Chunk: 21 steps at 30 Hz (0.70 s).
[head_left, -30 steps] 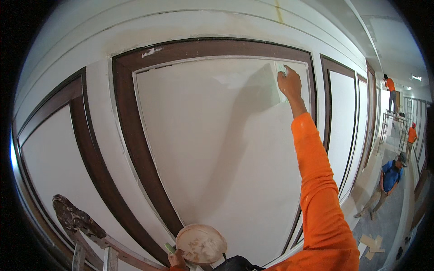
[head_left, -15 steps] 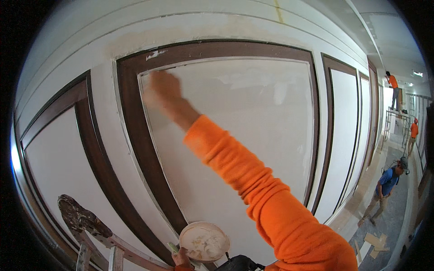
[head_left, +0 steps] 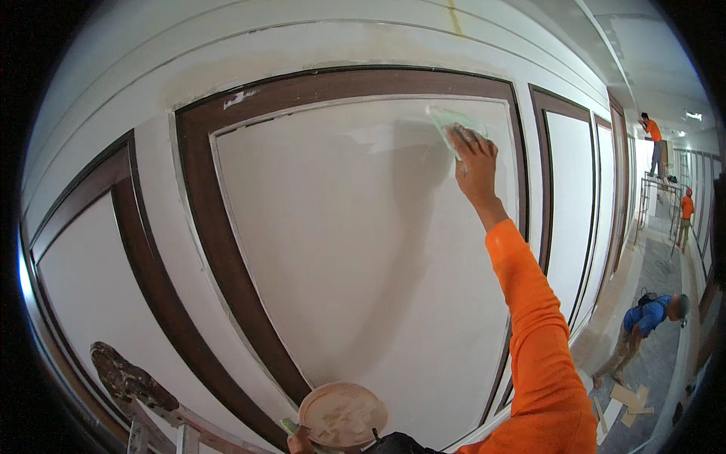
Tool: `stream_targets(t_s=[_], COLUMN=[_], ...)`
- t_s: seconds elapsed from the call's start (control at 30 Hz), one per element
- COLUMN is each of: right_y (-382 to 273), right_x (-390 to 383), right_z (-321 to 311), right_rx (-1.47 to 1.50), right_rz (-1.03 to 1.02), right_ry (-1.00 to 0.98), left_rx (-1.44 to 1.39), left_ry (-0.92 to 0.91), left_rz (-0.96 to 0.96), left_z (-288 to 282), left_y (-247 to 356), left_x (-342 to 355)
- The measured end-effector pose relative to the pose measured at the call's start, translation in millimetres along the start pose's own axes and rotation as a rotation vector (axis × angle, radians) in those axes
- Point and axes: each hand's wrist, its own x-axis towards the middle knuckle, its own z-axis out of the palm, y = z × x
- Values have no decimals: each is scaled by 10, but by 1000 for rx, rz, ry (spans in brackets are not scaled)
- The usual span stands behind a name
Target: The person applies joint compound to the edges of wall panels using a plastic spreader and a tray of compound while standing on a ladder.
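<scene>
My right hand (head_left: 475,155) is closed around a pale green, translucent putty spreader (head_left: 446,125). The blade is pressed to the upper right of the off-white wall panel (head_left: 333,227), inside a dark brown wooden frame (head_left: 206,181). A damp-looking, darker streak runs down the panel below that hand. At the bottom edge, my left hand (head_left: 300,440) is closed at the left side of a round tub (head_left: 345,390) with pale putty smeared across it. A small green piece (head_left: 288,426) sticks up beside the left fingers, most of which are hidden.
A paint-spattered ladder (head_left: 136,378) stands at lower left. At right runs a corridor where a person in blue (head_left: 646,318) bends over near scraps of board (head_left: 631,399). Farther back, one person in orange (head_left: 652,132) stands on scaffolding (head_left: 658,189), another (head_left: 687,206) below.
My right hand has swept from the panel's upper left corner to its upper right, and the spreader now shows. The putty in the tub looks flatter. The person in blue has bent over.
</scene>
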Motion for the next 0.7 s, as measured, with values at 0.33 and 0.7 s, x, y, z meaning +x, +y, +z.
stream_targets(t_s=[0.33, 0.7], right_y=[-48, -201], right_x=[150, 10], right_z=[686, -233], right_rx=[-1, 74], right_rz=[-103, 278], right_ry=[-117, -452], left_rx=[4, 2], left_ry=[48, 56], left_rz=[-12, -33], left_z=[-5, 12], left_y=[-49, -14], left_x=[53, 68])
